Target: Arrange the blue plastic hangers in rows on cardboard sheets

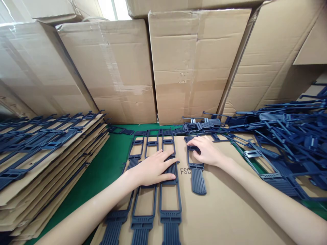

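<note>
My left hand [154, 169] lies palm down with its fingers spread over a row of dark blue plastic frames [170, 217]. These frames have rectangular openings and ribbed tabs, and they lie side by side on a cardboard sheet [219, 214]. At the upper middle of the sheet, the thumb and fingers of my right hand [205, 150] close around the upper part of a single ribbed plastic frame [198, 180]. That frame lies to the right of the row, beside printed letters. Its top end is partly hidden by my fingers.
A tangled heap of similar plastic frames [293, 143] fills the right side. On the left stand stacked cardboard sheets [84, 154] with frames between and on top. Large cardboard boxes [189, 68] wall off the back. Green table surface [102, 177] shows between stack and sheet.
</note>
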Demonstrator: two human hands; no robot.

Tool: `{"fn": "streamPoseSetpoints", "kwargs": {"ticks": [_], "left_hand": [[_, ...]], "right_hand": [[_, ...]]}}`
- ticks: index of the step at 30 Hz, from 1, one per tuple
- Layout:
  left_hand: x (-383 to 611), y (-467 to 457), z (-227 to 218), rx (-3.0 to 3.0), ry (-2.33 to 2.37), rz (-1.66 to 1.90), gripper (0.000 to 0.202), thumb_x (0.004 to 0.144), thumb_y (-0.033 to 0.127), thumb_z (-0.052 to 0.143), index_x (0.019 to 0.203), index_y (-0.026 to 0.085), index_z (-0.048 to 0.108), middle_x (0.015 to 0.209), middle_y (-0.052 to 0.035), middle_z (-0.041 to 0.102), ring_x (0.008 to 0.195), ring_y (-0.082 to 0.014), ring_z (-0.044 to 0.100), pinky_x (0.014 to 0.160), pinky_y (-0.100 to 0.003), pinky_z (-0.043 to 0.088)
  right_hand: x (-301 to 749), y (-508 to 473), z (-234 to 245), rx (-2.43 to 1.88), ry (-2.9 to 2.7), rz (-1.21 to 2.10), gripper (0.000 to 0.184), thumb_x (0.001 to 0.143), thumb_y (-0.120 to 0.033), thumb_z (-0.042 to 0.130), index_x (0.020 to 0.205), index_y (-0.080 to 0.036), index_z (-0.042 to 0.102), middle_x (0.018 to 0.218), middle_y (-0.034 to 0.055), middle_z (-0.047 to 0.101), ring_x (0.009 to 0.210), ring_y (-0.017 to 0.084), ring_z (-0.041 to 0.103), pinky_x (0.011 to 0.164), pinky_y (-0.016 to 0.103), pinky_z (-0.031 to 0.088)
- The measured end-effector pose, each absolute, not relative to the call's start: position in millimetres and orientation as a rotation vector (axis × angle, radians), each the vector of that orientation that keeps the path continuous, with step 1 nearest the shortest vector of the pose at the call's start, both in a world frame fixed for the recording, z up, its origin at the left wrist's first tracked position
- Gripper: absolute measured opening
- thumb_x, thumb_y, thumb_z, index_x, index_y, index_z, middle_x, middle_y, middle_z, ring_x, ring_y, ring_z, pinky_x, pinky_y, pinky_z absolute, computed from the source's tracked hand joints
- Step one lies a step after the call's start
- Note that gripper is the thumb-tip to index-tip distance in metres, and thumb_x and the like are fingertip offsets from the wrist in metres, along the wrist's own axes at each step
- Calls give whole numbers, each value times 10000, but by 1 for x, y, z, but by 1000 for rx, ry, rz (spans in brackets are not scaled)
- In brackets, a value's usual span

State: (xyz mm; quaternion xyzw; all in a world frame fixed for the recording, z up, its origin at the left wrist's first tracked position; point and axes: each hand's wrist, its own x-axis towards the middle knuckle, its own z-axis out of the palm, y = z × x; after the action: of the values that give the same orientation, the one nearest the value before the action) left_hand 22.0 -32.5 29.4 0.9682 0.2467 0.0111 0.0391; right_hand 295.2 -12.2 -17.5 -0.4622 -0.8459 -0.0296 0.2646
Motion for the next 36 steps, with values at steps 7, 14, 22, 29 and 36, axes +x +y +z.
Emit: {"fn": "streamPoseSetpoints", "kwargs": {"ticks": [7,14,22,29,36], "left_hand": [[25,-35,32,2971,781,33,590,917,563,404,1379,197,451,1478,-153,363,1354,-315,351,1115,-451,277],[24,-35,31,2979,776,18,595,922,546,410,1385,175,442,1489,-176,334,1372,-319,318,1117,-465,273],[22,-36,30,2980,770,82,575,911,545,437,1366,193,464,1468,-165,373,1350,-327,355,1103,-471,299],[23,-35,30,2970,754,104,589,906,543,452,1361,169,470,1480,-177,352,1364,-337,329,1109,-474,289],[24,-37,31,2949,781,67,609,901,543,464,1380,167,445,1485,-175,346,1360,-336,337,1113,-475,281]], "right_hand": [[295,-12,-18,-1507,-2249,-269,224,851,-263,527,1035,-172,618,917,94,664,892,283,601,841,427,404],[301,-3,-30,-1499,-2197,-215,213,873,-268,496,1049,-183,579,1033,101,675,994,268,611,1044,529,298],[315,16,-40,-1512,-2136,-241,195,905,-288,461,978,-186,610,1029,93,676,990,265,608,1060,578,242],[297,3,-22,-1227,-2148,-70,160,887,-270,548,1001,-194,631,987,85,649,924,243,577,842,422,453],[282,-7,-24,-1184,-2147,145,70,805,-199,613,780,-200,548,822,45,562,812,215,550,726,360,474]]}}
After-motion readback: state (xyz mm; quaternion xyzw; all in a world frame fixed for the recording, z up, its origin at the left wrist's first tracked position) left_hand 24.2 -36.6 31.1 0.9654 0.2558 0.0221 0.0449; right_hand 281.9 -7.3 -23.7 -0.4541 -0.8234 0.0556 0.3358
